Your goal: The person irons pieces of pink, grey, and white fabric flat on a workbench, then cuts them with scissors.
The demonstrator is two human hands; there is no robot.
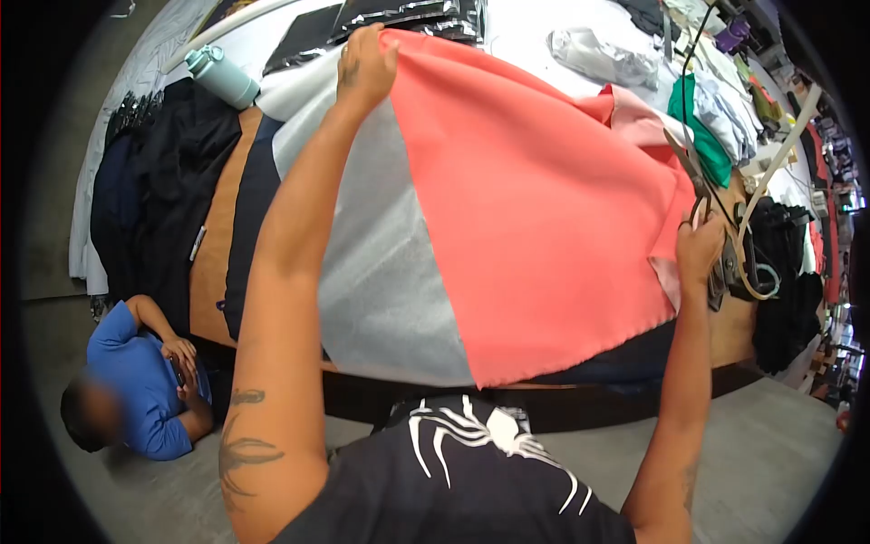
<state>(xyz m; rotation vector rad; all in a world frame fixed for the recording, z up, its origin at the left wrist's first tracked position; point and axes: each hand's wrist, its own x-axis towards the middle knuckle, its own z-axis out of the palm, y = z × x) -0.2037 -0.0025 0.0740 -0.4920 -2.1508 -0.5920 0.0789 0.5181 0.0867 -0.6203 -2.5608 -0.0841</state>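
Across a brown worktable (pixel 208 272) spreads a broad, matte coral-red cloth (pixel 535 208), ragged along its lower edge and paler on its folded underside, beside a silvery-grey, faintly sheeny sheet (pixel 390 272). Beyond lie glossy black plastic packages (pixel 412 12), a crumpled clear plastic bag (pixel 603 59) and a capped mint-green bottle (pixel 224 78), contents indiscernible. The left hand (pixel 367 68) pinches the cloth's upper-left corner; the right hand's (pixel 701 245) fingers curl around dark metal scissors (pixel 695 176).

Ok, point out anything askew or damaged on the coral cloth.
The coral cloth has a ragged lower-right edge, unlike its straight left edge, and its side near the right hand is folded over, showing a paler underside.
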